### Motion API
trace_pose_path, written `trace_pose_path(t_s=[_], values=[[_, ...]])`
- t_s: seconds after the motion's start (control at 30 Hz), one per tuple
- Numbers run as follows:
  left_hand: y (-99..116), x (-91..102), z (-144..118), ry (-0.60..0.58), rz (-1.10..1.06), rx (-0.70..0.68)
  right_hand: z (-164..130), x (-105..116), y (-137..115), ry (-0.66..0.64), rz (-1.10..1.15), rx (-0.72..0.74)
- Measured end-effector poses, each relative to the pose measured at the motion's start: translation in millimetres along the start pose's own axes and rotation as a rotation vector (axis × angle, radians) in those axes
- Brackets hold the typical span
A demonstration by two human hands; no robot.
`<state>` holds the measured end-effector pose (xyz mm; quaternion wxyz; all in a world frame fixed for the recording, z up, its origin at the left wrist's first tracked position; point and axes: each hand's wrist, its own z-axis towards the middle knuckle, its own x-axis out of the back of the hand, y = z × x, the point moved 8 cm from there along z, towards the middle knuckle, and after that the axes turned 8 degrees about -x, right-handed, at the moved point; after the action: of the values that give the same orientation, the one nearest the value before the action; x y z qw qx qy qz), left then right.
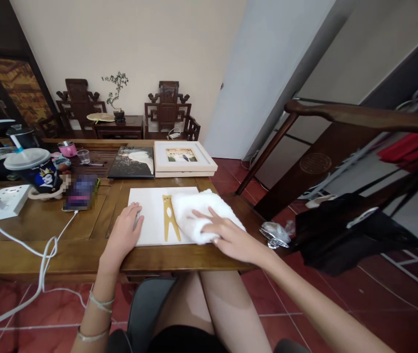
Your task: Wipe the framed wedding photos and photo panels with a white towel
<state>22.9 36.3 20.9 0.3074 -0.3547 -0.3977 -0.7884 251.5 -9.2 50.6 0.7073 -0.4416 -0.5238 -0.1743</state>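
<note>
A flat white book or board (150, 223) lies on the wooden table in front of me, with a tan, long-legged cat figure (166, 223) on its face. My left hand (126, 230) rests on its left edge, fingers stretched out and thumb apart. On the right part of the board is a fluffy white towel (201, 206), bunched up. My right hand (227, 235) grips the towel from above, fingers pressed into the pile. The towel covers the board's right side, just beside the cat figure.
Behind the board lie a dark album (131, 162) and a boxed photo frame (184, 158). To the left are a phone (82, 192) on a charging cable, a lidded cup (37, 169) and a power strip (8, 201). A wooden chair (315, 157) stands at right.
</note>
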Motion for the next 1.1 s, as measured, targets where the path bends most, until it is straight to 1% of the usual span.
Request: trace_pose_path(t_s=[0.07,0.13,0.2,0.27,0.3,0.37,0.47,0.53,0.6,0.67,0.7,0.73,0.8,0.93,1.03,1.1], values=[[-0.1,0.0,-0.4,0.004,0.003,0.000,-26.6,0.4,-17.3,-0.086,0.014,-0.017],[-0.4,-0.2,-0.8,0.006,0.008,0.002,-44.6,2.3,-27.4,-0.175,0.040,-0.036],[-0.5,-0.4,-1.1,0.003,0.012,0.002,-51.7,4.2,-25.7,-0.244,0.067,-0.062],[-0.1,-0.1,-1.2,0.004,0.013,-0.002,-46.0,5.4,-11.0,-0.265,0.093,-0.107],[0.1,0.3,-1.2,0.006,0.011,-0.006,-38.2,5.6,-0.4,-0.250,0.106,-0.133],[0.2,0.9,-1.3,0.012,0.003,-0.008,-13.5,5.5,21.1,-0.177,0.126,-0.168],[-0.9,1.3,-1.4,0.020,-0.016,0.000,37.6,6.0,39.9,0.009,0.110,-0.165],[-2.0,1.4,-1.4,0.023,-0.024,0.009,71.8,2.9,40.6,0.084,0.075,-0.150],[-2.8,1.2,-1.2,0.022,-0.025,0.013,98.5,-1.9,34.7,0.112,0.050,-0.136],[-3.2,1.0,-0.9,0.021,-0.019,0.014,112.8,-7.3,25.6,0.111,0.017,-0.126],[-3.3,0.8,-0.9,0.021,-0.016,0.013,114.5,-9.8,20.3,0.108,-0.009,-0.122],[-3.5,0.6,-0.9,0.020,-0.015,0.014,112.8,-12.4,14.4,0.101,-0.039,-0.115],[-4.1,-0.1,-1.4,0.020,-0.017,0.021,100.2,-17.3,0.1,0.081,-0.092,-0.088],[-1.3,-5.3,-2.9,-0.033,-0.012,0.014,52.4,-24.8,-35.1,0.006,-0.118,-0.011],[0.8,-9.5,-3.9,-0.092,0.008,0.028,15.0,-27.4,-58.0,-0.098,-0.096,0.047],[1.0,-10.7,-4.2,-0.110,0.029,0.042,-2.2,-26.7,-67.6,-0.165,-0.077,0.095]])
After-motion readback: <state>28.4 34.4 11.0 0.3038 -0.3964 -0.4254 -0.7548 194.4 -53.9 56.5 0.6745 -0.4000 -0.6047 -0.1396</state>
